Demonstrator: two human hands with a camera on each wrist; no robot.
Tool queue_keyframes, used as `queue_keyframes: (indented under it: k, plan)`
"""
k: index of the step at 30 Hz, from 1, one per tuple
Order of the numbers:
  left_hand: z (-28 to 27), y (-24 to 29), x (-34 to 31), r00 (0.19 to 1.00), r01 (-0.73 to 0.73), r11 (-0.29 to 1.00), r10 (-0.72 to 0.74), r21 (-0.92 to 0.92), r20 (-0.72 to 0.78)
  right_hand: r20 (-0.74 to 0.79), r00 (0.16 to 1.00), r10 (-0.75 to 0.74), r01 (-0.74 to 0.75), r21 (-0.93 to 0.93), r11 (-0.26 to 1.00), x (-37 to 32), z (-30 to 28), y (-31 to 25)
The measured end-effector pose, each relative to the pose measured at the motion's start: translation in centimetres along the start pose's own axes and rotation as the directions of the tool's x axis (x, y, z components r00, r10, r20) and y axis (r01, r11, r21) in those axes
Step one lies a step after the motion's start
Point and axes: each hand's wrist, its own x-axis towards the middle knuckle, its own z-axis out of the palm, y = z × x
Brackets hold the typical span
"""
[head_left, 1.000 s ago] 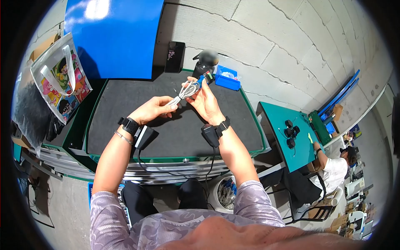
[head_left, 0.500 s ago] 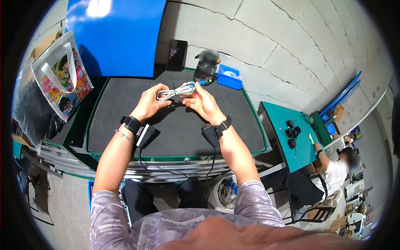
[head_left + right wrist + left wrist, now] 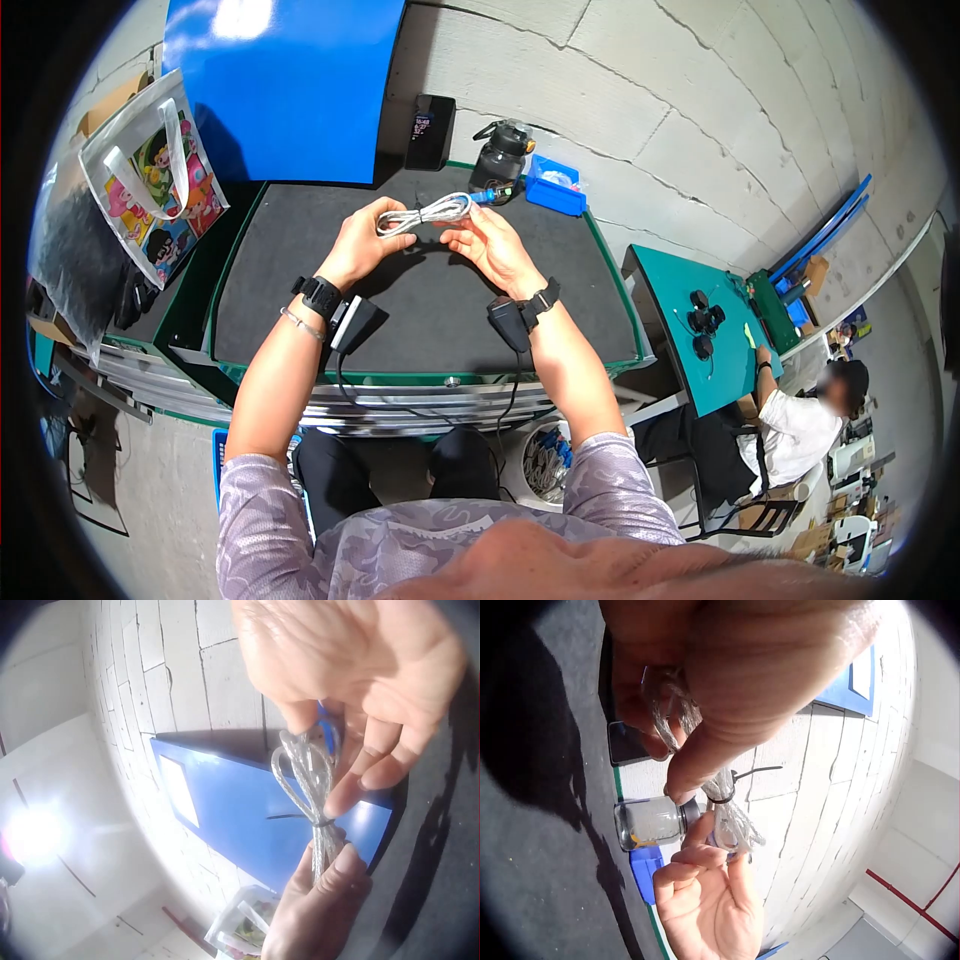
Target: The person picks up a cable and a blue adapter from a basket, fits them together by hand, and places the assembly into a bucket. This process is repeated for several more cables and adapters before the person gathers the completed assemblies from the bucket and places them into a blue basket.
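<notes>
A coiled silvery cable [image 3: 425, 214], bound at its middle by a black tie [image 3: 324, 823], is held level above the dark mat. My left hand [image 3: 362, 243] grips its left end between thumb and fingers. The right hand [image 3: 494, 252] pinches the other end, where a blue connector [image 3: 483, 197] shows beside the fingertips. In the left wrist view the tie's loose tail sticks out from the cable [image 3: 731, 817]. The right wrist view shows the loops of the cable [image 3: 304, 776] between both hands.
Behind the hands stand a black bottle [image 3: 500, 157], a blue bin [image 3: 556, 187] and a phone [image 3: 430, 132]. A printed bag [image 3: 160, 190] is at the left. A person in a white shirt [image 3: 795, 437] sits at a green table [image 3: 735, 375] on the right.
Since one second ago, the cable has turned from a slant to nearly level, and my left hand has moved up onto its end. Over the last half second the hands have barely moved.
</notes>
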Motion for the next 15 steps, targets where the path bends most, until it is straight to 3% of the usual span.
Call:
queue_keyframes:
  k: [5, 11, 15]
  plan:
    - [0.11, 0.0, -0.03, 0.999, 0.015, 0.998, -0.013, -0.066, 0.031, -0.027, 1.0, 0.001, -0.001, -0.021, 1.0, 0.01, 0.01, 0.01]
    - [0.45, 0.19, -0.21, 0.964, 0.139, 0.935, -0.051, -0.326, 0.262, -0.12, 0.992, 0.039, -0.038, 0.011, 0.999, 0.43, -0.77, 0.4]
    - [0.19, 0.88, -0.37, 0.929, 0.226, 0.904, -0.089, -0.362, 0.359, -0.146, 0.989, 0.022, -0.018, 0.023, 1.0, 0.34, 0.05, 0.19]
